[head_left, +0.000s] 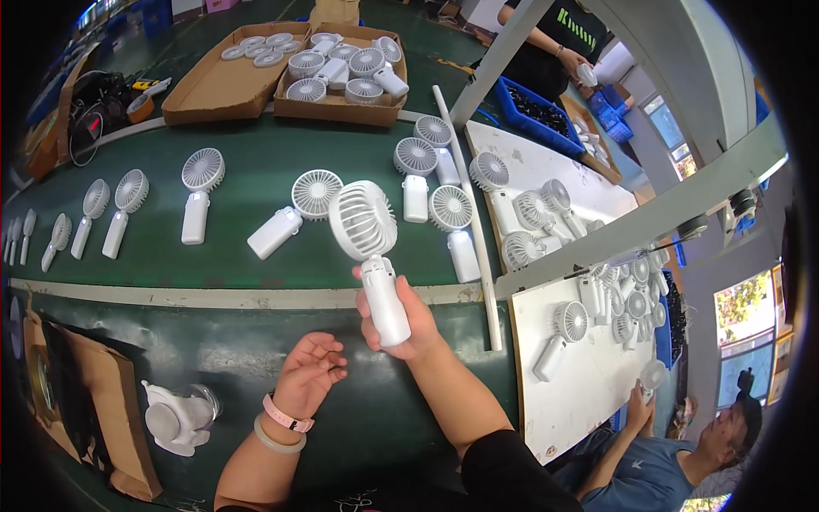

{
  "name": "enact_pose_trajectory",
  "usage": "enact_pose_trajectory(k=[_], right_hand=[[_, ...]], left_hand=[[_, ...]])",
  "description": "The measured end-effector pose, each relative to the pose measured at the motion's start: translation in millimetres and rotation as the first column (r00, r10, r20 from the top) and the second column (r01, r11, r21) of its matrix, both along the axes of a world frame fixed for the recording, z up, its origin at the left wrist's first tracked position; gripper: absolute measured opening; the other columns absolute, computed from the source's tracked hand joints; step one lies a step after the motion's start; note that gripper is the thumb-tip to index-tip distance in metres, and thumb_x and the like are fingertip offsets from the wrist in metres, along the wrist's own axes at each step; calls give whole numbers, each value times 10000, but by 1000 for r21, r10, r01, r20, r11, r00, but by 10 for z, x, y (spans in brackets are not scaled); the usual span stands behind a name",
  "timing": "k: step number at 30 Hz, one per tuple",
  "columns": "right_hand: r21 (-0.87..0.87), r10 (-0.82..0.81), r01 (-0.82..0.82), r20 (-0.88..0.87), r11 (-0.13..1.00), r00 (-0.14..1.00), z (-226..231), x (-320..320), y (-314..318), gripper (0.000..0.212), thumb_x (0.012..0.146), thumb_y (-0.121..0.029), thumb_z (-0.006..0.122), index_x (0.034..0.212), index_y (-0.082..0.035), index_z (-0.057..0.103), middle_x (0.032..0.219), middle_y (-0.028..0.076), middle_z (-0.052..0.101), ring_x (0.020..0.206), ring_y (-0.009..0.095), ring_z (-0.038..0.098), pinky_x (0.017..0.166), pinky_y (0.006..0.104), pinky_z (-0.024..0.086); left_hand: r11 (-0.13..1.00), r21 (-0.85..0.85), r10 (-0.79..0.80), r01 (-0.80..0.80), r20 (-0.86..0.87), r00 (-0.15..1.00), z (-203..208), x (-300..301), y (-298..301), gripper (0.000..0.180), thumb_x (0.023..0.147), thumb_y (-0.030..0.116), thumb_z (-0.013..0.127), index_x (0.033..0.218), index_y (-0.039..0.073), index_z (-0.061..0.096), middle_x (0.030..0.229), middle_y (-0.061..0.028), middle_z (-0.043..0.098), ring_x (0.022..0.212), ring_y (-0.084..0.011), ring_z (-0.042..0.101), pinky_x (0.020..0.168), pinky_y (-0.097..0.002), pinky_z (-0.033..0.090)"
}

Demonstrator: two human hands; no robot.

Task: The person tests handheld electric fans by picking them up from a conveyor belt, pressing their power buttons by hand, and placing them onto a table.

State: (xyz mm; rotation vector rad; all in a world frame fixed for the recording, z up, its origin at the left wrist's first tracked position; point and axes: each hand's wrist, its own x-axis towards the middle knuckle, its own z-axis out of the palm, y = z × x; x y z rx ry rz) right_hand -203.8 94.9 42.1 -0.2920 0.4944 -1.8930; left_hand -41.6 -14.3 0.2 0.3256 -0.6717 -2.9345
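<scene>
My right hand is closed around the handle of a white handheld fan. The fan stands upright, its round grille at the top, above the near edge of the green conveyor belt. Lower and to the left, my left hand is open, fingers loosely curled, with nothing in it; a pink watch strap and a pale bangle circle that wrist. Just behind the held fan another white fan lies tilted on the belt. Several more fans, such as one farther left, lie along the belt.
A white rod crosses the belt, with fans beside it. Cardboard trays with fans and round grilles stand behind. White boards on the right carry many fans. Two co-workers hold fan parts. A white bottle-like object lies left.
</scene>
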Motion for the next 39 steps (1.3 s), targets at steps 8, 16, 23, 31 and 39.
enact_pose_trajectory(k=[8, 16, 23, 31, 39], right_hand=[[28, 60, -58, -57, 998, 997, -146, 8, -33, 561, 908, -497, 349, 1286, -84, 325, 870, 120, 561, 650, 232, 596, 522, 320, 490], [463, 146, 158, -555, 872, 819, -109, 539, 11, 683, 849, -542, 465, 1255, -4, 354, 1010, 76, 540, 871, 146, 526, 756, 282, 441], [390, 175, 123, -645, 912, 744, -237, 588, 98, 514, 922, -360, 404, 1286, -12, 305, 1110, 75, 494, 985, 142, 483, 856, 289, 400], [547, 155, 216, -553, 809, 819, -234, 679, 50, 718, 806, -581, 491, 1222, -4, 392, 980, 77, 529, 843, 141, 517, 733, 258, 426], [530, 31, 300, -526, 793, 850, -258, 649, 86, 763, 772, -601, 531, 1218, 1, 385, 884, 100, 552, 747, 155, 540, 652, 262, 440]], left_hand=[[978, -175, 119, -113, 23, 993, 0, 51, 79, 306, 802, -21, 528, 1095, 57, 488, 1024, -52, 553, 894, -149, 544, 773, -290, 453], [316, -929, 321, -192, -86, 943, 125, 74, 120, 254, 774, 183, 620, 867, 13, 456, 655, -110, 499, 572, -257, 539, 531, -320, 449], [64, -991, 372, -122, -90, 924, 150, 73, 62, 172, 826, 171, 499, 726, 35, 465, 641, -148, 497, 574, -349, 504, 498, -397, 406], [220, -912, 445, -346, -222, 867, 83, 101, 87, 32, 789, 49, 539, 803, 21, 529, 716, -140, 537, 584, -335, 523, 525, -369, 431], [67, -887, 495, -457, -368, 787, 135, 56, 107, 185, 709, 8, 652, 885, 34, 600, 758, -112, 567, 608, -259, 566, 520, -305, 458]])
